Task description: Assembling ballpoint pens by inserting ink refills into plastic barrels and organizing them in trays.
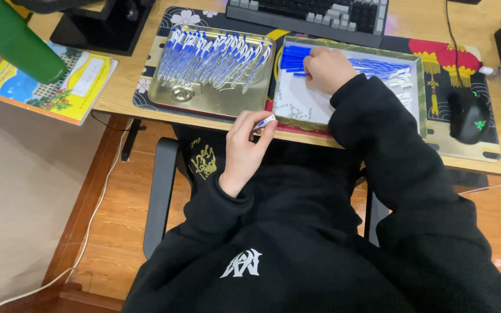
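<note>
Left hand (246,141) pinching a blue-white pen (264,123), right hand (327,68) curled over blue caps (293,59), white tray (302,104)

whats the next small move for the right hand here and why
Probably pinch one blue cap from the pile under the right hand and bring it to the left hand, which holds a pen piece at the desk edge. Finished-looking pens fill the gold tray.

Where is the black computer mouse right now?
In the head view the black computer mouse sits at the far right of the desk, on the patterned mat, just right of the right-hand tray.
</note>
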